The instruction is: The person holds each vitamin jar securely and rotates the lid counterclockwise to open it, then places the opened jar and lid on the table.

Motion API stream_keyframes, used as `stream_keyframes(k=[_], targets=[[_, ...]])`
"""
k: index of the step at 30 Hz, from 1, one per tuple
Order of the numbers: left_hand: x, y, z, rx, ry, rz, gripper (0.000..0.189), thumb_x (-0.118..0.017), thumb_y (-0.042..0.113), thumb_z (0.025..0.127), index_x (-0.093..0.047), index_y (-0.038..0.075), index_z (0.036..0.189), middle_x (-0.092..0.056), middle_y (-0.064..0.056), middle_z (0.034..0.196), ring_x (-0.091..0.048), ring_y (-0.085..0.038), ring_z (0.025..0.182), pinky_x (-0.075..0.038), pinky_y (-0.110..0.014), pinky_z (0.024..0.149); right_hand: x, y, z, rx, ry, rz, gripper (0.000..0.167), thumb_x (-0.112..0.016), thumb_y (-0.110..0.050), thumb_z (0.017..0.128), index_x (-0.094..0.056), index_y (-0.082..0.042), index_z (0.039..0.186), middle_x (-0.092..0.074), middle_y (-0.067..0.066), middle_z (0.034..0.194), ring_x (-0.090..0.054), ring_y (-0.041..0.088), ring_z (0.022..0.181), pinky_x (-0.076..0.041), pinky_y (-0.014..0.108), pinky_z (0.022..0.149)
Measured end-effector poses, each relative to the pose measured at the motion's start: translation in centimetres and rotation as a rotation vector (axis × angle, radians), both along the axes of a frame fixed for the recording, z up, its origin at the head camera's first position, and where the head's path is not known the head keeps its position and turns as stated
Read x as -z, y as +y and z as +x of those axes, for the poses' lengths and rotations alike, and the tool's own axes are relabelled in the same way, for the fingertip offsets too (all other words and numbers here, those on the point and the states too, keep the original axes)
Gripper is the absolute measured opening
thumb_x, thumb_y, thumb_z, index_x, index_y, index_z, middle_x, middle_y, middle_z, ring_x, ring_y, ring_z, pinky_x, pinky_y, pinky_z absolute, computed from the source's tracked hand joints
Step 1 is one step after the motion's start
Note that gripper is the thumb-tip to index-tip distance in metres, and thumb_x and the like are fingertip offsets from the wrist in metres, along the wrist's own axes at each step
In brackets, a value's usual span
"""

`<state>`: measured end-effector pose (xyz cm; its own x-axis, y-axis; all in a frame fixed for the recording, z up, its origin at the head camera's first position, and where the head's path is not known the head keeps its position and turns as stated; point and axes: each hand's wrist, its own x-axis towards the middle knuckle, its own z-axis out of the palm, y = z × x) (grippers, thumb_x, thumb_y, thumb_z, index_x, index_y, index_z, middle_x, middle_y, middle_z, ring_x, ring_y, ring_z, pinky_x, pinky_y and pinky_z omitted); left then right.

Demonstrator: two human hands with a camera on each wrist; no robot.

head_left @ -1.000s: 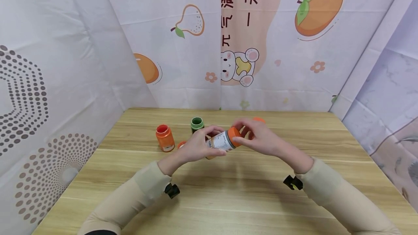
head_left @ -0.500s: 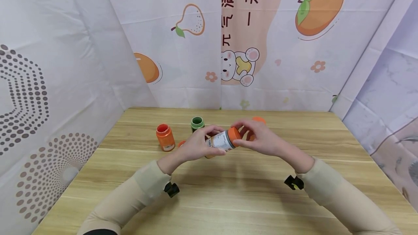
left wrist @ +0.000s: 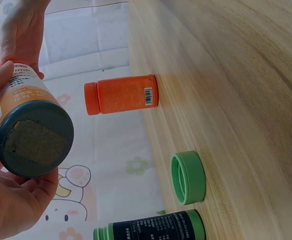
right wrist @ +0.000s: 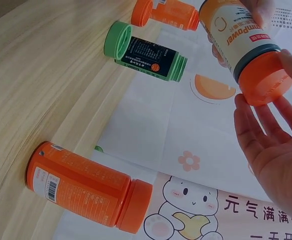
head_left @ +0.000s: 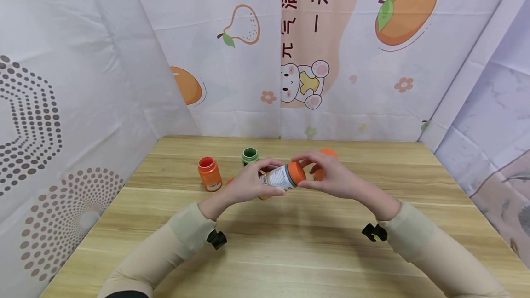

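My left hand [head_left: 248,184] grips the body of a supplement bottle [head_left: 276,178] with a white and orange label and a dark grey base. The bottle tilts above the table, its capped end pointing up to the right. My right hand [head_left: 333,177] holds the orange screw cap [head_left: 296,172], thumb on one side and fingers curled at the other. In the right wrist view that cap [right wrist: 265,77] sits against the grey collar of the bottle. The left wrist view shows the bottle's dark base [left wrist: 35,140] facing the camera, with a brown patch on it.
An uncapped orange bottle [head_left: 210,177] stands at left on the wooden table [head_left: 290,252]. Behind the left hand is an uncapped green bottle [head_left: 250,154], a green cap [left wrist: 188,177] beside it. A capped orange bottle [right wrist: 86,190] stands behind the right hand. An orange cap [right wrist: 142,12] lies farther left.
The right hand's fingers and thumb have shifted a little round the orange cap. The held bottle has drifted slightly left, while the left hand keeps its grip.
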<state>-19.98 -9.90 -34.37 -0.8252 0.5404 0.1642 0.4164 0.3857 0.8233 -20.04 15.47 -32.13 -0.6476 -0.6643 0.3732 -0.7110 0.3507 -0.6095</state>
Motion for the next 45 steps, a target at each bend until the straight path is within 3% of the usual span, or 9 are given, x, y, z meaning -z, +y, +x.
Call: stream_keyframes(k=[8,16,23,34,45], targets=[[0.17,-0.18,-0.06,-0.006,-0.017,-0.004,0.058,-0.084,0.025,0.076,-0.059,0.015,0.128,-0.062,0.002,0.110,-0.057,-0.019,0.093,-0.051,-0.035,0.076,0.18,0.01,-0.09,-0.009,0.002,-0.003,0.058,-0.084,-0.006,0.075,-0.057,-0.009,0.126,-0.059,0.003,0.122,-0.060,0.019,0.107,-0.053,0.037,0.084],[0.24,-0.22,-0.01,-0.020,-0.044,-0.023,0.060,-0.084,0.028,0.076,-0.059,0.015,0.129,-0.062,0.001,0.113,-0.058,-0.019,0.096,-0.051,-0.035,0.079,-0.47,-0.09,0.17,0.054,-0.140,0.005,0.048,-0.071,-0.016,0.091,-0.051,-0.007,0.134,-0.056,0.010,0.129,-0.060,0.024,0.110,-0.052,0.035,0.086],[0.26,0.00,0.03,-0.002,-0.024,-0.010,0.058,-0.085,0.026,0.076,-0.059,0.015,0.127,-0.063,0.002,0.112,-0.057,-0.018,0.095,-0.051,-0.035,0.077,-0.75,-0.59,0.14,0.114,-0.158,0.056,0.042,-0.065,-0.023,0.095,-0.053,-0.005,0.131,-0.060,0.009,0.117,-0.063,0.020,0.097,-0.053,0.036,0.079],[0.08,0.11,0.20,-0.010,-0.015,-0.016,0.057,-0.086,0.025,0.075,-0.060,0.016,0.126,-0.063,0.003,0.110,-0.057,-0.018,0.093,-0.051,-0.035,0.075,-0.35,-0.56,0.25,0.117,-0.178,0.087,0.035,-0.071,-0.025,0.090,-0.060,-0.008,0.118,-0.064,0.001,0.095,-0.062,0.014,0.081,-0.054,0.032,0.073],[0.01,0.06,0.12,-0.026,-0.036,-0.011,0.058,-0.085,0.025,0.075,-0.060,0.016,0.126,-0.063,0.002,0.111,-0.058,-0.018,0.094,-0.052,-0.034,0.077,-0.17,-0.16,0.24,0.056,-0.158,0.009,0.050,-0.082,-0.016,0.080,-0.058,-0.007,0.123,-0.060,0.006,0.114,-0.064,0.021,0.100,-0.055,0.035,0.081]])
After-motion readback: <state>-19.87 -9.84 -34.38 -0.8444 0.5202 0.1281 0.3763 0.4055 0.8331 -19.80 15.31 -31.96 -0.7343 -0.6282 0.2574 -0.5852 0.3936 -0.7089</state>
